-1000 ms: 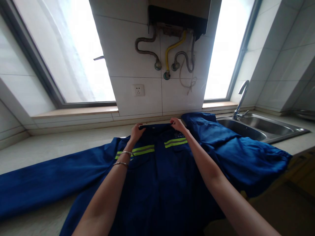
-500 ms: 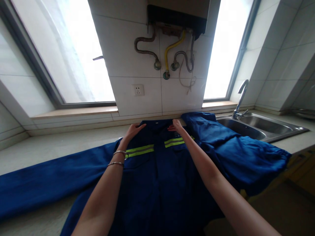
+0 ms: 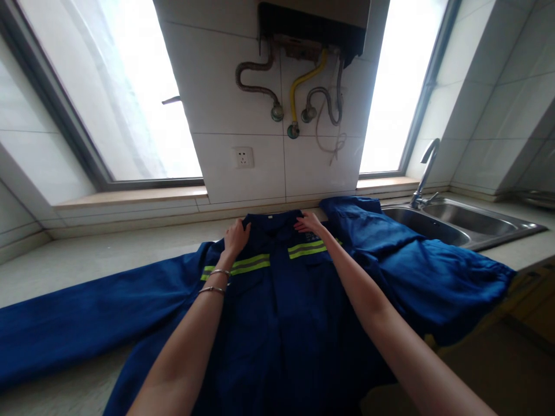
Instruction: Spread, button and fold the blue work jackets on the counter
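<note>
A dark blue work jacket [image 3: 277, 312] with yellow and grey reflective stripes lies spread on a pale countertop [image 3: 99, 254], collar toward the wall. My left hand [image 3: 236, 236] rests flat on its left shoulder beside the collar, fingers stretched out, two thin bangles on the wrist. On the right side of the collar my right hand [image 3: 309, 222] lies on the cloth, fingers extended. One sleeve [image 3: 82, 315] stretches far left; the other sleeve [image 3: 416, 271] is bunched to the right.
A steel sink [image 3: 459, 222] with a curved tap [image 3: 427, 170] sits at the right. Windows flank a tiled wall with a power socket [image 3: 243, 156] and hoses [image 3: 299, 95] under a heater. The counter's front edge drops away at the lower right.
Both hands let go of the collar edge they pinched a second ago and now lie flat on the shoulders. The collar has been laid down flat near the wall.
</note>
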A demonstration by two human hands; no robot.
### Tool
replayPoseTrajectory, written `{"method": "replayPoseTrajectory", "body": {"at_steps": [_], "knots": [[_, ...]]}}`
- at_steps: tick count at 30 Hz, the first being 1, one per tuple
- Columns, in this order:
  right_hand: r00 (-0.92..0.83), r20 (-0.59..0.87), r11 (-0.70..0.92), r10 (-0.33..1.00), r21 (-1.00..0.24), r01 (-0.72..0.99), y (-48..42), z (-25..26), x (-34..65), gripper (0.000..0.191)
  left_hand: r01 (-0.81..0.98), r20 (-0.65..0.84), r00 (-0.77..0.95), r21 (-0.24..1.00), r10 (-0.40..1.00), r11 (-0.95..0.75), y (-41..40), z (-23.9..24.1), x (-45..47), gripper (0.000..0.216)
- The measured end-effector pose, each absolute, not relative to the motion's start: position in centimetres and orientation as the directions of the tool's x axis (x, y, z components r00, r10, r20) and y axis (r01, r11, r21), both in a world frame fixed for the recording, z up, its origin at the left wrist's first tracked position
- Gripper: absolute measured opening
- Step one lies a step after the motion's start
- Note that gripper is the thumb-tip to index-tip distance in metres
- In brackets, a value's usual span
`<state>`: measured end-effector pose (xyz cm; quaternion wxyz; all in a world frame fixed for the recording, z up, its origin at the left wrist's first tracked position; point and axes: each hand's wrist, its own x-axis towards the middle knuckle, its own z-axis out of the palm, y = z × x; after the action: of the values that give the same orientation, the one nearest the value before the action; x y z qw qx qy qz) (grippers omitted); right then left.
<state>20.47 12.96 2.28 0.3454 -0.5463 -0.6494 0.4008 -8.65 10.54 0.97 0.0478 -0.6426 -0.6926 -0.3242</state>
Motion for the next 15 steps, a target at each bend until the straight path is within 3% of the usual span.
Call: {"method": "replayPoseTrajectory", "body": {"at_steps": [4, 7, 11, 15], "knots": [[-0.038, 0.068, 0.076, 0.997, -0.732, 0.677, 12.4, 2.1, 17.2, 0.051, 0.983, 0.530, -0.174, 0.139, 0.830, 0.118, 9.9, 0.4, -5.6, 0.048], [-0.020, 0.095, 0.070, 0.995, -0.557, 0.828, 11.6, 1.7, 14.2, 0.052, 0.987, 0.311, -0.161, 0.037, 0.937, 0.157, 10.3, 0.1, -3.5, 0.057], [-0.013, 0.017, 0.018, 1.000, -0.346, 0.938, 10.5, -0.9, 10.6, 0.081, 0.997, 0.053, -0.067, 0.049, 0.996, 0.064, 10.7, -1.5, -2.5, 0.069], [-0.028, 0.094, 0.059, 0.995, -0.339, 0.939, 10.3, -3.7, 9.7, 0.089, 0.995, 0.085, 0.024, 0.092, 0.996, -0.032, 10.4, -3.3, -3.5, 0.073]]}}
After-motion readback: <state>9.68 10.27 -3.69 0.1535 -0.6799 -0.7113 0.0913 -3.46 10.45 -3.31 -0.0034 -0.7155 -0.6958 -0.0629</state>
